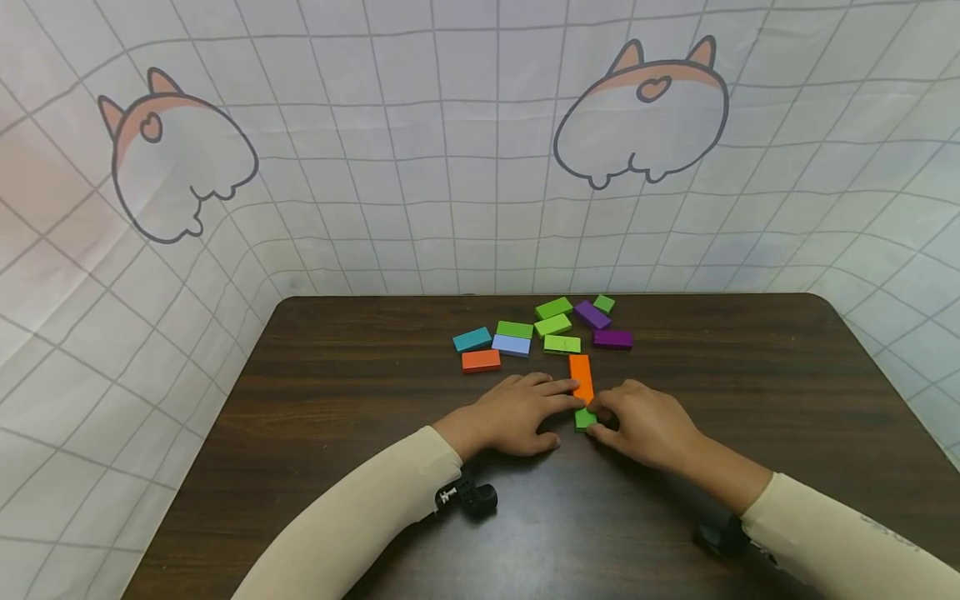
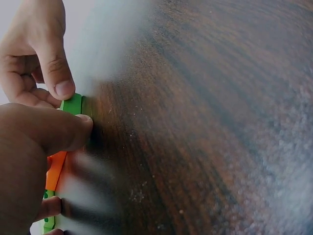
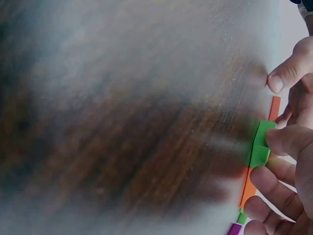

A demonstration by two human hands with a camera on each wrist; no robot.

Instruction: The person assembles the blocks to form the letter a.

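Note:
A long orange block lies on the dark wooden table, with a small green block at its near end. My right hand pinches the green block between thumb and fingers; in the right wrist view this green block shows an angled face. From the left, my left hand lies flat and spread, its index and middle fingertips at the orange block's side. The left thumb rests on the table, apart from the blocks in the head view. My fingers partly cover where green meets orange.
Beyond the hands lie several loose blocks: a red-orange one, a teal one, a light blue one, several green ones such as this one, and two purple ones, the nearer at right. A grid-patterned curtain surrounds the table.

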